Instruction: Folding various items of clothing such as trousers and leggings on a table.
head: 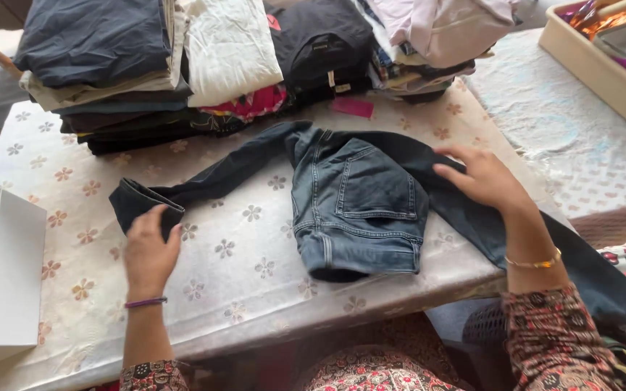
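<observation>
A pair of dark blue jeans [360, 206] lies on the table [240, 253], seat side up with a back pocket showing. One leg stretches left to its hem [135, 199]; the other runs right and hangs off the table edge. My left hand [150, 253] grips the hem of the left leg. My right hand [480, 177] rests flat on the right leg, fingers spread, beside the seat.
Stacks of folded clothes [182, 65] fill the far side of the table, with a pink tag [353, 107] in front. A white open box [5, 268] stands at the left edge. A cream tray [603, 65] of shiny items sits on a second surface at right.
</observation>
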